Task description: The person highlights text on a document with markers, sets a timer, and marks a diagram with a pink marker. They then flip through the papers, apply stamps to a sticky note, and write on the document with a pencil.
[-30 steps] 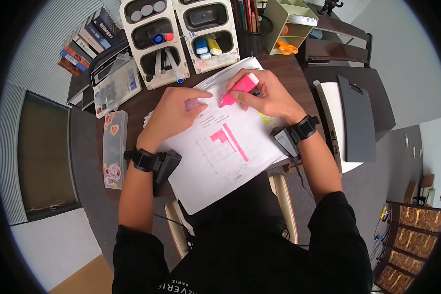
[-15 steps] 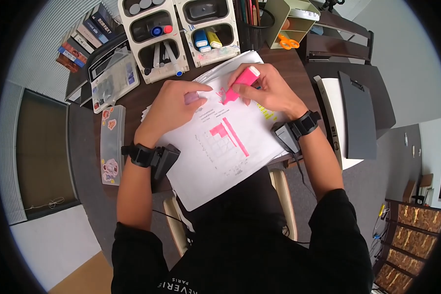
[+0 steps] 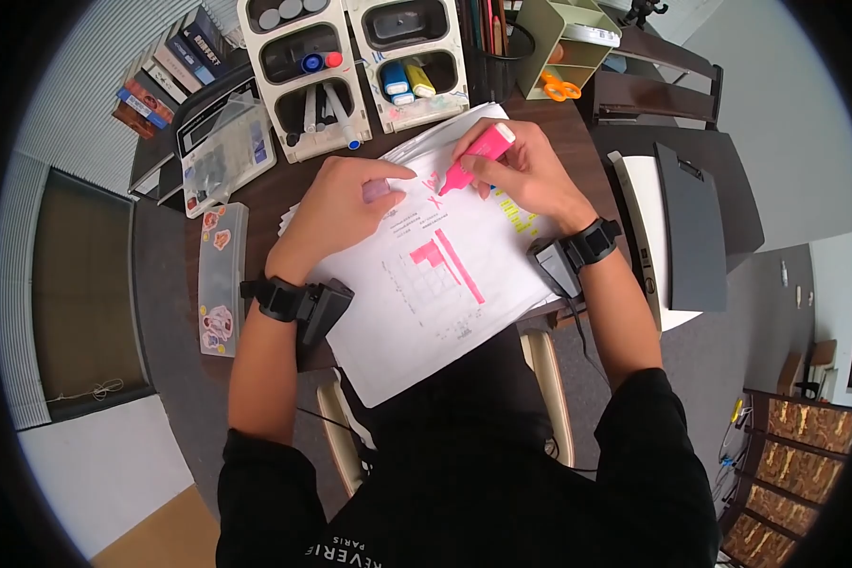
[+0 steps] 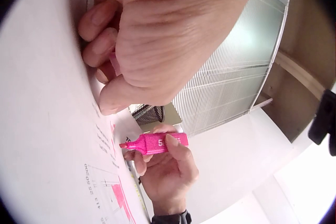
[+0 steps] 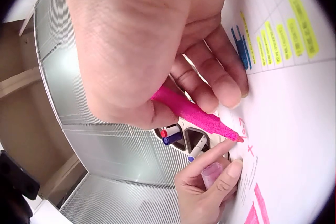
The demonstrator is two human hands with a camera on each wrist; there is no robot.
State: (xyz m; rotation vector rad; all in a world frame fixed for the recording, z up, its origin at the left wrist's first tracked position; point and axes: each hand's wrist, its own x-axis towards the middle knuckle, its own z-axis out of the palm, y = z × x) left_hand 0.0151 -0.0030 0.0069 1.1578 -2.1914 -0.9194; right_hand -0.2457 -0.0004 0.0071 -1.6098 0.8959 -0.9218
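My right hand [image 3: 532, 170] grips a pink highlighter [image 3: 483, 156], its tip right at the top sheet of paper [image 3: 379, 355]. Small pink handwriting [image 5: 250, 149] and an X show beside the tip in the right wrist view. Curled in my left hand [image 3: 336, 208] is a translucent pinkish cap [image 5: 212, 174], seen between fingers and palm. Its thumb and index fingertips rest on the paper left of the writing. Lower on the sheet is a printed chart [image 3: 433, 279] with pink filled areas and a long pink bar.
Beyond the paper stand white organizers [image 3: 322, 118] with markers, a mesh pen cup [image 3: 502, 71] and a green holder with orange scissors [image 3: 560, 88]. At left lie a stickered plastic case [image 3: 222, 284] and a clear-lidded box [image 3: 222, 156]. A printer [image 3: 677, 232] stands at right.
The highlighter tip has shifted slightly up and to the right, uncovering a pink X and more of the handwriting. My left hand stays in nearly the same place on the sheet.
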